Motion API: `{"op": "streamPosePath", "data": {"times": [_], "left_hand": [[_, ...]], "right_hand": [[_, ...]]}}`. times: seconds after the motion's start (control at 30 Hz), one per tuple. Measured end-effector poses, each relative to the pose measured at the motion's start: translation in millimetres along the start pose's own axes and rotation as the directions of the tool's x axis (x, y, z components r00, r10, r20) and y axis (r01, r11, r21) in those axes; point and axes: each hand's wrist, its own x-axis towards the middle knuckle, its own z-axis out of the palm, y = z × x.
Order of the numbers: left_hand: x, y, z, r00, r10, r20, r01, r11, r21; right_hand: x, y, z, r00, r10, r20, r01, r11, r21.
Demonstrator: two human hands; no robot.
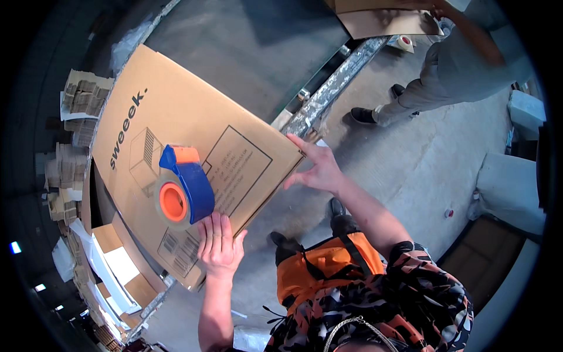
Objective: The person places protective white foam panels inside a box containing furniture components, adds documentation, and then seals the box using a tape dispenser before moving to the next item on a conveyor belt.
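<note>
A large flat brown cardboard box (193,111) lies tilted across the left and middle, with dark print on its top. On it rests a blue and orange tape dispenser (198,190) with a roll of clear tape. My left hand (220,245) grips the box's near edge, its fingers together on top, close to the dispenser's lower end. At the box's right corner, my right hand (319,167) holds on with the fingers above and the thumb lower along the side. Neither hand holds the dispenser.
Beyond the box runs a dark conveyor belt (246,53) with a worn metal rail (337,82). A co-worker (446,76) stands at the far right beside another cardboard piece (387,22). Stacked flattened cartons (85,97) and an open carton (123,258) line the left.
</note>
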Motion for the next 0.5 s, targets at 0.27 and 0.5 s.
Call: {"op": "streamPosePath", "data": {"times": [0.27, 0.5], "left_hand": [[1.2, 4.4, -1.9, 1.0, 0.007, -0.022, -0.007, 1.0, -0.002], [2.9, 6.1, -1.0, 0.999, -0.027, -0.027, 0.027, 0.999, -0.03]], "right_hand": [[6.1, -5.7, -15.4, 0.998, 0.01, -0.062, -0.005, 0.996, 0.089], [12.8, -2.7, -32.5, 0.998, -0.038, 0.05, 0.039, 0.999, -0.02]]}}
